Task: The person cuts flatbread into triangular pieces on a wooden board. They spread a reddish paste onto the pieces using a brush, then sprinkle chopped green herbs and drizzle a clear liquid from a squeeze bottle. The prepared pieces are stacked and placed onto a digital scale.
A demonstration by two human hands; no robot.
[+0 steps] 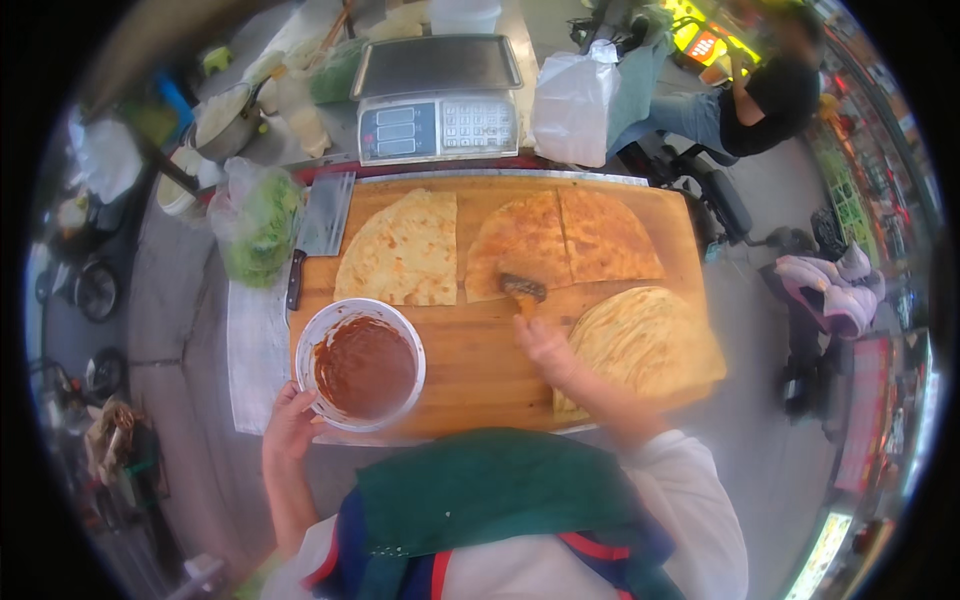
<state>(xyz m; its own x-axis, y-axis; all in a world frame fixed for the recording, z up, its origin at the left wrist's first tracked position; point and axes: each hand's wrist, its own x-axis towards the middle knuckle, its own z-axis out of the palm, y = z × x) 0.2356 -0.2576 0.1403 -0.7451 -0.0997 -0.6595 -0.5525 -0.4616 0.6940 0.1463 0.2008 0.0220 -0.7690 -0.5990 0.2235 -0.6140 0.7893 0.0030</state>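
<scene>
My left hand (pixel 291 420) grips the rim of a white plastic tub (pixel 304 358) partly filled with reddish-brown sauce (pixel 367 369). In my right hand (pixel 547 349) is a brush (pixel 523 288), its dark bristles against the near-left part of a sauce-coated flatbread piece (pixel 525 236). A second coated piece (pixel 607 236) lies just right of that one, a thin gap between them. To the left is a plain flatbread piece (pixel 405 251) with browned spots. A stack of plain flatbread (pixel 645 345) sits at the right, partly behind my right forearm. All the bread rests on a wooden board (pixel 472 360).
A cleaver (pixel 328 217) lies at the board's left edge beside a plastic bag of leafy greens (pixel 259 225). Beyond the board stand a digital scale (pixel 439 127) and white plastic bags (pixel 574 105). A metal pot (pixel 225 124) is back left. A seated person (pixel 772 105) is back right.
</scene>
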